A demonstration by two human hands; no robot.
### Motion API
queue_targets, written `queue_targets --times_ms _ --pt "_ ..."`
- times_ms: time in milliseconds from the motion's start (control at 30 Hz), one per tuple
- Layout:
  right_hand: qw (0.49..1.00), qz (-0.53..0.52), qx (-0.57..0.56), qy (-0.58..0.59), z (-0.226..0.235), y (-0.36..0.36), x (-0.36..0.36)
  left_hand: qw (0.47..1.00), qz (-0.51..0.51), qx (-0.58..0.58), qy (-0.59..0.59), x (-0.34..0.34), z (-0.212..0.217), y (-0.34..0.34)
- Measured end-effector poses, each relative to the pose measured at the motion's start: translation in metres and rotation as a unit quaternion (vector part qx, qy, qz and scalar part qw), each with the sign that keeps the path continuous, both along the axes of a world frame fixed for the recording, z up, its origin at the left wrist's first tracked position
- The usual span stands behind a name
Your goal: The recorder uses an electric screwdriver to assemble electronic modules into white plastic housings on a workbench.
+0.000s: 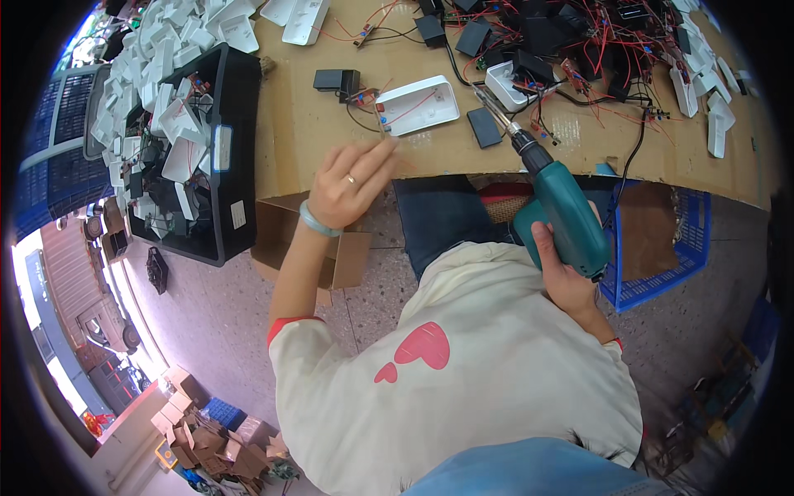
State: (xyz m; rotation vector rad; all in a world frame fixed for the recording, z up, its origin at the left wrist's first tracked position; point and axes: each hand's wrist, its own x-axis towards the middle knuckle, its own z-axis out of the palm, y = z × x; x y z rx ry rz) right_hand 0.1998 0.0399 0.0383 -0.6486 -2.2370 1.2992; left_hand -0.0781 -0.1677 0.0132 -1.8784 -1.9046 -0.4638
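Observation:
In my right hand (564,281) is a teal electric screwdriver (571,219), its black chuck and long bit pointing up and left over the table. My left hand (347,182), with a ring and a pale wristband, reaches to the table edge. Its fingers are drawn together at the near left corner of an open white plastic case (420,106); what the slightly blurred fingertips pinch, if anything, is too small to tell. Red wires and a small circuit board (364,97) lie at the case's left end, beside a black box (337,81).
A small black block (484,128) and another white case (509,85) lie near the bit. Black boxes and red wires (587,50) pile up at the far right. A black crate (236,157) of white cases stands left. Below are a cardboard box (351,258) and a blue basket (695,240).

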Motion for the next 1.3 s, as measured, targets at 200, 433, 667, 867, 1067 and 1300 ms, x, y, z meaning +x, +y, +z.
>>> queue_targets --times_ms 200,433,667,867,1067,1300 --pt "1.000 0.003 0.011 0.007 -0.004 -0.002 0.001 0.967 0.161 0.149 -0.130 0.024 -0.007 0.061" --pt "0.999 0.032 -0.003 0.016 -0.003 -0.004 -0.005 0.964 0.238 0.115 -0.015 0.033 -0.025 0.081" --pt "0.999 0.036 -0.008 0.022 -0.005 -0.007 -0.017 0.949 0.267 0.143 -0.085 0.037 -0.029 0.093" --pt "0.999 0.051 -0.008 0.004 -0.014 -0.006 -0.024 0.945 0.289 0.131 -0.077 0.037 -0.034 0.098" --pt "0.998 0.050 0.032 0.024 -0.024 -0.005 -0.029 0.946 0.291 0.122 -0.076 0.038 -0.030 0.099" --pt "0.999 0.044 0.029 0.007 -0.024 -0.005 -0.030 0.946 0.287 0.115 -0.100 0.039 -0.026 0.100"
